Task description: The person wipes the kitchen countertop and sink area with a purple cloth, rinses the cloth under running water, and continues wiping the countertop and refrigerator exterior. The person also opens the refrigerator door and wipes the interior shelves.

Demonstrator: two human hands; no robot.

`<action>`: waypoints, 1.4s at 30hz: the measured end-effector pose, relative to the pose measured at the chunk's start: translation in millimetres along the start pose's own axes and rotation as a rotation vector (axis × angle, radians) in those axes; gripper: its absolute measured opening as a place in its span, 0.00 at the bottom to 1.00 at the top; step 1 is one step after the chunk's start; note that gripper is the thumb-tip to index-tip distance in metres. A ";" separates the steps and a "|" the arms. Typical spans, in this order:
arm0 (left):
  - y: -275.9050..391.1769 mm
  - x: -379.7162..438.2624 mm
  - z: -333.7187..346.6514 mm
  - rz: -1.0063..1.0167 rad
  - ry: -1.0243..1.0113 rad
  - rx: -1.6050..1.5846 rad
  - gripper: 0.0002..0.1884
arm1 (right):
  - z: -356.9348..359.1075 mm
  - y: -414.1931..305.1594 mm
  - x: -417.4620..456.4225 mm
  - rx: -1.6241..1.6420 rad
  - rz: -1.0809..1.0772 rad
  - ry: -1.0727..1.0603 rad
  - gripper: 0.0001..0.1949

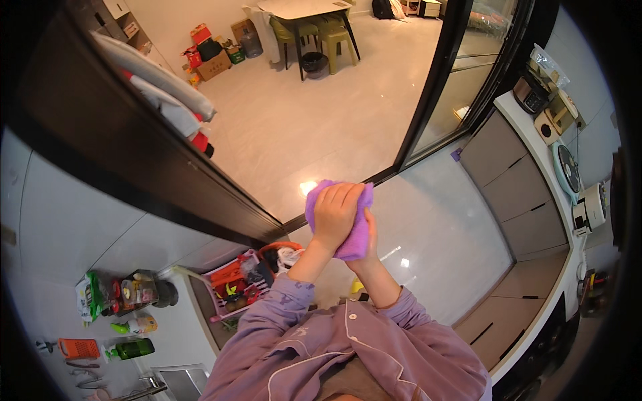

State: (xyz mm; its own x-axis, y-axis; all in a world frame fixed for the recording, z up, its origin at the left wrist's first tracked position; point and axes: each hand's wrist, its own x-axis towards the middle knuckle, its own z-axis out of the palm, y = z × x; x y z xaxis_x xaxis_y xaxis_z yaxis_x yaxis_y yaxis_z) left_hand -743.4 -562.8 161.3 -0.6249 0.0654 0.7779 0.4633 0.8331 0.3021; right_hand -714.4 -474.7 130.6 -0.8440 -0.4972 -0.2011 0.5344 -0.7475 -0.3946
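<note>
A fluffy purple cloth [353, 244] is held up in front of my body, folded into a thick pad. Across its upper left face lies my left hand [335, 213], its fingers bent over the cloth. My right hand [370, 245] grips the same cloth from underneath and along its right edge. Most of the right fingers are hidden behind it. Both forearms reach forward out of lilac pyjama sleeves.
A dark-framed sliding door [220, 175] stands at the left. Below it are a pink crate [218, 301] of packaged goods and a counter with a green bottle [134, 348] and a sink [183, 383]. Grey cabinets [526, 210] line the right. Beyond the threshold stands a dining table [301, 7].
</note>
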 end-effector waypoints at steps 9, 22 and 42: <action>-40.5 48.4 127.1 -0.035 -0.346 -0.030 0.17 | -26.5 -86.0 112.2 0.360 -0.191 0.306 0.20; -291.2 172.5 245.7 -1.233 0.065 -1.804 0.28 | 9.5 -166.1 412.6 -1.402 -0.191 -0.028 0.31; -598.0 483.1 506.1 -1.278 0.203 -1.853 0.23 | 28.3 -364.9 852.2 -0.894 0.039 -0.033 0.20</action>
State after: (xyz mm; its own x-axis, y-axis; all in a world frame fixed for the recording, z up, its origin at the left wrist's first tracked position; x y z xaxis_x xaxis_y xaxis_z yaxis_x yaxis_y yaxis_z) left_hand -1640.4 -751.5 77.7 -0.9807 -0.0554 -0.1876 -0.0361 -0.8912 0.4521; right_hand -1627.3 -638.1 128.6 -0.8171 -0.5377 -0.2081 0.3154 -0.1147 -0.9420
